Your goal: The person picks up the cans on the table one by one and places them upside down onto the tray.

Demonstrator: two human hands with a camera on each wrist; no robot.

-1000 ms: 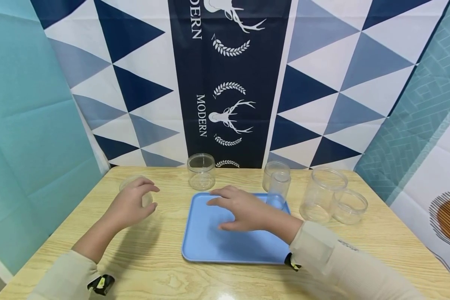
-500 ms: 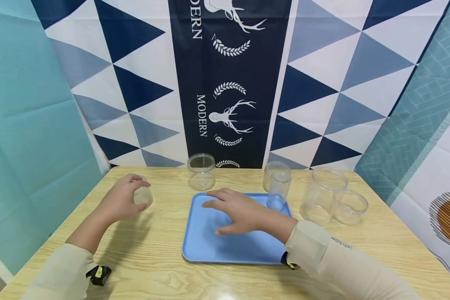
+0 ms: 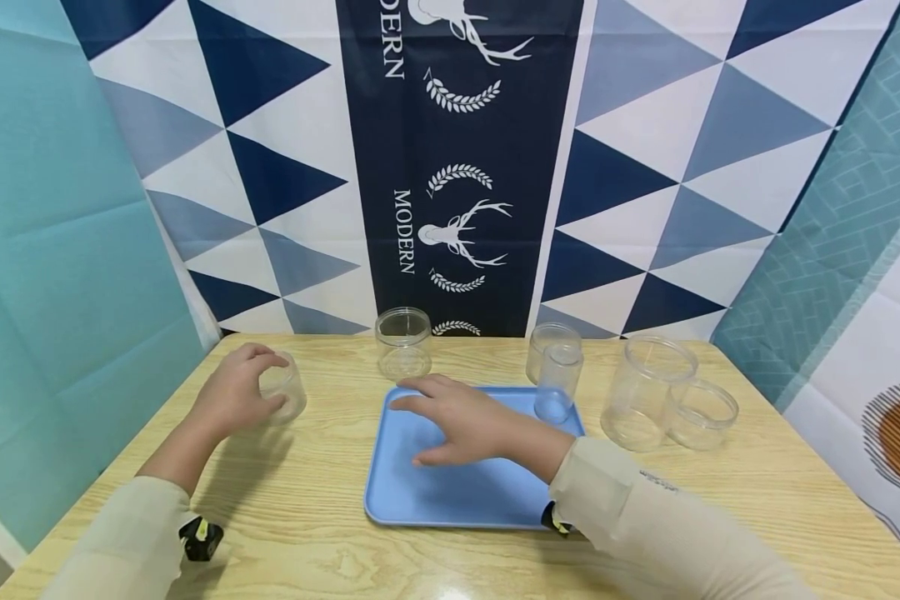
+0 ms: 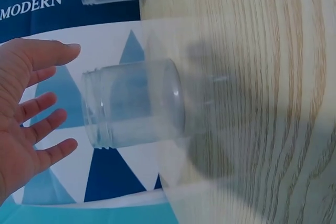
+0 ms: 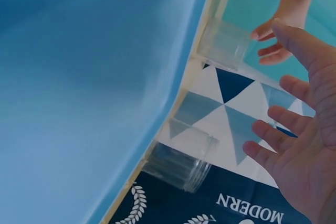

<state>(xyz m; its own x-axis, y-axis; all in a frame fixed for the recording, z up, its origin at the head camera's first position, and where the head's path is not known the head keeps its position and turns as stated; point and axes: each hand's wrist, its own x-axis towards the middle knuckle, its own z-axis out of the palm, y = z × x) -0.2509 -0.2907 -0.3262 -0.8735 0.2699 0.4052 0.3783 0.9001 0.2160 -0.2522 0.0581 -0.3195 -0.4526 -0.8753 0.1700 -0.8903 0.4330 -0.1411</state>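
At the table's left side stands a clear plastic jar, upright and without a lid. My left hand hovers beside and above it, fingers spread and loosely bent. In the left wrist view a gap shows between the fingertips and the threaded rim of that jar. My right hand is held over the blue tray, thumb and fingers apart, holding nothing. The right wrist view shows the same hand with an empty palm.
Another clear jar stands behind the tray. On the tray's back right corner, a narrow clear jar overlaps a wider jar. Farther right are a large clear jar and a low jar. A patterned cloth hangs behind the table.
My left hand has drifted left, uncovering more of the left jar. My right hand has shifted slightly left over the tray. The jars and tray stay in place.
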